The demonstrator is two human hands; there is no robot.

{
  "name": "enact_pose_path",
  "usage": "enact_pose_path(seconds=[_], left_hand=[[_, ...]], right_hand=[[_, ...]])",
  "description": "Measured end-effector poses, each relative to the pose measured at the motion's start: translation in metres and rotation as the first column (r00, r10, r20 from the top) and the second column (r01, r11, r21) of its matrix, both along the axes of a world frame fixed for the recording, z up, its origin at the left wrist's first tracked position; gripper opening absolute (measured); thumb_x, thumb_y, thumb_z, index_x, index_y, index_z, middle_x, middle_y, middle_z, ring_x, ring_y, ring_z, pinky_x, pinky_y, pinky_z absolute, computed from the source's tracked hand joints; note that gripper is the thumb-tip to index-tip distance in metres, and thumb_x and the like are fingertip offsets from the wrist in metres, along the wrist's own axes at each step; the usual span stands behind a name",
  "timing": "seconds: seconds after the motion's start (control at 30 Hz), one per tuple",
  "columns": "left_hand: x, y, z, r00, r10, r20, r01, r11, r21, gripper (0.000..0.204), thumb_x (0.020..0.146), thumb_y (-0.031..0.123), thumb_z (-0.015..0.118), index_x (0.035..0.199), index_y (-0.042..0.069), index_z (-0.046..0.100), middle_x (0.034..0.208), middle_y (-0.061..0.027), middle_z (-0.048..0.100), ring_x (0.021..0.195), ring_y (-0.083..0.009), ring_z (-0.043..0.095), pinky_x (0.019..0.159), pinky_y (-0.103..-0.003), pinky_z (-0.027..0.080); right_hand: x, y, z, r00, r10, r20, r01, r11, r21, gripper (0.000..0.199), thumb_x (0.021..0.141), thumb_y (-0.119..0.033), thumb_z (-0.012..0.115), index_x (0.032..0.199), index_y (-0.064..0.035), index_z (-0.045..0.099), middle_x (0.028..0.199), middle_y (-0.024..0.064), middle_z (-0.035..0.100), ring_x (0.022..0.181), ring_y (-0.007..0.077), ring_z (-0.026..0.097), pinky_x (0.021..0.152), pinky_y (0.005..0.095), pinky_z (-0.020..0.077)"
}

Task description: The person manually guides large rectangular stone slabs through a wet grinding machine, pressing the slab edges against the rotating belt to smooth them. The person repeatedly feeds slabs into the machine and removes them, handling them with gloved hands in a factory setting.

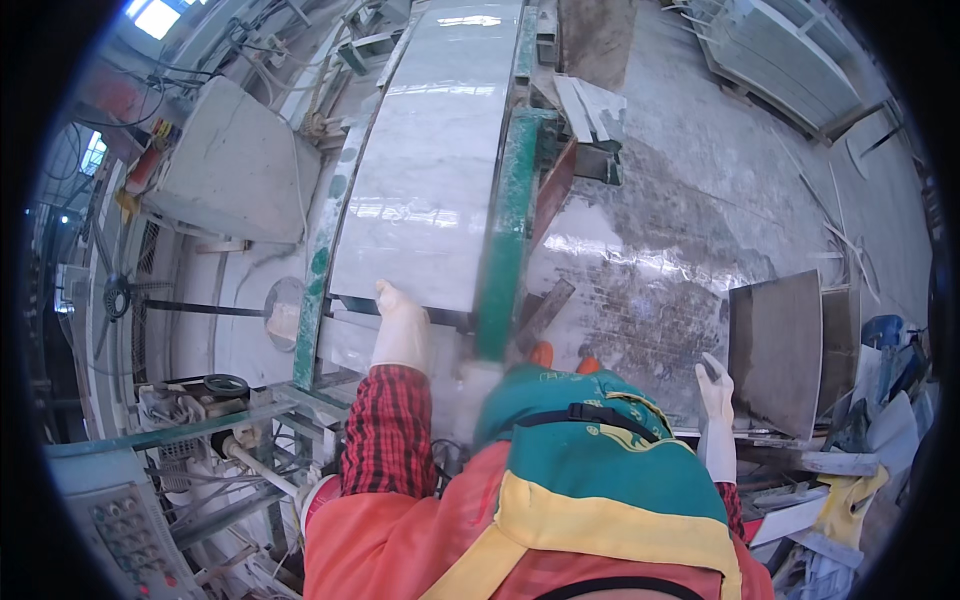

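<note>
A long, glossy white stone slab lies on a conveyor bed, stretching away from me. My left hand, in a pale glove, is closed at the slab's near left end, one digit over its top face; the other fingers are partly hidden. Out to my right, my right hand, also gloved, is held away from the slab. A small dark grey piece sits between its thumb and fingers, too small to name.
A green rail borders the slab on the right. Brown panels stand at right, near piled stone offcuts. Wet floor spreads between. A button panel and a handwheel are at lower left.
</note>
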State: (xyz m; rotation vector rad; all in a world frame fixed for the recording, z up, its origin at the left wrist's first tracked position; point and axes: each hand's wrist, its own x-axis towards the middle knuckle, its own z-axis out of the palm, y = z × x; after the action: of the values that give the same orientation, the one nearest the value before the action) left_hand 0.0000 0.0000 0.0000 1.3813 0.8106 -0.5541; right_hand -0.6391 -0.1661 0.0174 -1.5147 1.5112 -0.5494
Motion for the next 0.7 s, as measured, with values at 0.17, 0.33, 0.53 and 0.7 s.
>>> enact_pose_path(seconds=[0.17,0.33,0.53,0.7], left_hand=[[-0.019,0.0,0.032,0.998,0.004,0.055,0.008,0.977,-0.215,0.061,0.103,0.049,0.042,0.144,0.004,0.046,0.143,-0.0114,0.055,0.123,-0.0322,0.06,0.106,-0.049,0.048],[-0.027,-0.01,0.05,0.997,0.028,0.078,-0.011,0.98,-0.201,0.055,0.105,0.044,0.04,0.142,0.003,0.047,0.143,-0.011,0.055,0.124,-0.0319,0.059,0.106,-0.049,0.048],[-0.029,-0.014,0.057,0.998,0.043,0.041,-0.039,0.994,-0.104,0.057,0.103,0.045,0.043,0.14,0.003,0.049,0.141,-0.0109,0.056,0.123,-0.031,0.06,0.105,-0.047,0.049],[-0.024,-0.027,0.081,0.914,-0.365,-0.178,0.405,0.844,0.352,0.051,0.099,0.042,0.047,0.136,0.009,0.058,0.141,-0.0064,0.059,0.128,-0.0231,0.057,0.107,-0.043,0.045]], right_hand=[[0.014,0.004,0.005,1.0,-0.022,-0.002,0.022,1.0,-0.003,0.042,0.091,-0.014,0.073,0.13,-0.0007,0.064,0.128,0.0136,0.067,0.12,0.0227,0.061,0.105,0.0345,0.0453],[0.003,0.012,-0.02,0.998,-0.045,0.051,0.044,0.999,0.008,0.044,0.09,-0.017,0.075,0.129,-0.0012,0.065,0.128,0.013,0.067,0.119,0.0219,0.061,0.105,0.0343,0.0455],[0.001,0.017,-0.009,0.998,-0.068,-0.015,0.069,0.996,0.053,0.044,0.09,-0.016,0.075,0.13,0.0001,0.064,0.128,0.0139,0.067,0.119,0.0212,0.062,0.105,0.0326,0.0463],[-0.011,0.017,-0.025,0.996,-0.082,0.02,0.08,0.995,0.051,0.044,0.088,-0.016,0.076,0.129,-0.0014,0.065,0.126,0.0127,0.068,0.117,0.0211,0.063,0.103,0.033,0.0469]])
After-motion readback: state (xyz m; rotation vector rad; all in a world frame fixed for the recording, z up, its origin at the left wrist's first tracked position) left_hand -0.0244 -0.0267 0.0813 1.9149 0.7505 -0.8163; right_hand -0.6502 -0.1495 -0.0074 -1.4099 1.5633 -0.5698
